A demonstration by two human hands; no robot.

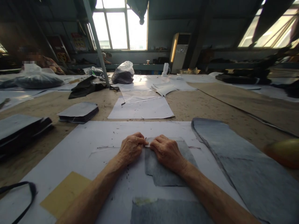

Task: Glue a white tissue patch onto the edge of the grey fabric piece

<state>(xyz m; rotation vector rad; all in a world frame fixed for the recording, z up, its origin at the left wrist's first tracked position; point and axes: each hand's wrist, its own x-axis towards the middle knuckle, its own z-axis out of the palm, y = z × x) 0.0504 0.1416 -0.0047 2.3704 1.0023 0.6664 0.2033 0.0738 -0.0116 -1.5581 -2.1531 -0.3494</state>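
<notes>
Head view: the grey cloth [161, 175] is lying on white paper [100, 133] toward the near edge of the counter [198, 102]. The left hand [131, 147] is bunching its fingers at the cloth's far left corner; the right hand's [167, 151] curled fingers are resting on its far edge. Whether either is gripping, I cannot tell. Corner work seems in hand, probably calling for steady pressure next.
</notes>
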